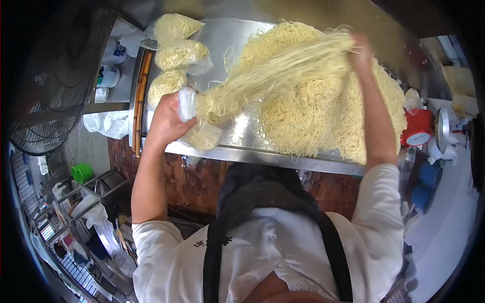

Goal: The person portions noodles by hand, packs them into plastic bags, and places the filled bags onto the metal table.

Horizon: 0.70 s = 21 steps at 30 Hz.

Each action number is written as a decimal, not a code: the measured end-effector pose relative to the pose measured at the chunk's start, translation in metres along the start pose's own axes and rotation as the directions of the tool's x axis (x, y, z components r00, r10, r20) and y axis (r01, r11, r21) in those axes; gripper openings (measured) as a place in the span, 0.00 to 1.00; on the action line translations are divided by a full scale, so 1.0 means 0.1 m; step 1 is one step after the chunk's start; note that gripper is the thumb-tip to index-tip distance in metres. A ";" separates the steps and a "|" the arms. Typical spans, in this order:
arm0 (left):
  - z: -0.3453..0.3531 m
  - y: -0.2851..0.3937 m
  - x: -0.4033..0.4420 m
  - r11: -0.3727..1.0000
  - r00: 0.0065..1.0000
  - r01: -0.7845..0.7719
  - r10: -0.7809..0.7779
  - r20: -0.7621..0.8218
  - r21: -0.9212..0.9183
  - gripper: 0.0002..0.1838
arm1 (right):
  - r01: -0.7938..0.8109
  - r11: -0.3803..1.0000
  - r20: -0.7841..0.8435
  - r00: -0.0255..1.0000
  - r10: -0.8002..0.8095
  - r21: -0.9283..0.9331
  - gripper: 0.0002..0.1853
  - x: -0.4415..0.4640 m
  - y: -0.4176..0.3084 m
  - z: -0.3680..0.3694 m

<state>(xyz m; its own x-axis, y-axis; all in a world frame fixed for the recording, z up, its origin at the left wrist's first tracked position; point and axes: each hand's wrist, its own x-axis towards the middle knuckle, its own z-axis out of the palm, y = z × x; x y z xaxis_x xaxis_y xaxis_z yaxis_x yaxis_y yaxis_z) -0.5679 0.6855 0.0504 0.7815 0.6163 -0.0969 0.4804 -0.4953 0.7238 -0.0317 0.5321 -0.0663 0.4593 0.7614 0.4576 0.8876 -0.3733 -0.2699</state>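
Here, left grip (169, 118) holds a bag (187, 103), right grip (360, 53) noodles (293, 63), bare steel (241, 130) by the table edge (252, 155).

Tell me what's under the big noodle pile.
The noodle pile sits on a metal worktop, visible around its edges. The surface directly beneath is covered, so anything else there can't be seen.

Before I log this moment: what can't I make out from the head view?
All in the head view:
Right hand: blurred, so finger placement is unclear.
Left hand: bag partly hides its fingers.
Table under the noodles: covered by the heap.
Red container: label too small to read.
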 end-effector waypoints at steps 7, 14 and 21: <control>0.90 -0.65 0.43 0.914 0.979 -0.203 0.191 0.071 0.352 0.22 | 0.155 0.746 0.444 0.872 0.205 -0.647 0.31 0.18 0.79 -0.66; 1.59 -0.72 -0.16 0.951 0.862 0.256 -0.144 -0.486 0.172 0.26 | 0.265 0.950 0.679 0.669 -0.304 0.165 0.33 -1.13 -2.15 0.34; 1.72 -0.70 0.20 0.956 0.800 0.155 -0.270 -0.536 -0.251 0.11 | 0.196 0.832 0.706 0.451 -0.547 0.519 0.21 -1.23 -2.88 1.59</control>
<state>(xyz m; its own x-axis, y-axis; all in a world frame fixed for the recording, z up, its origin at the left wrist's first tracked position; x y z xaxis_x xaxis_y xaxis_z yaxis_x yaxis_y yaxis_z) -0.5179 0.6272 -0.1194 0.2820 0.9549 0.0929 0.4801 -0.2243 0.8480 -0.3489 0.6302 -0.1791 -0.3030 0.9212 -0.2440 0.8103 0.1143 -0.5747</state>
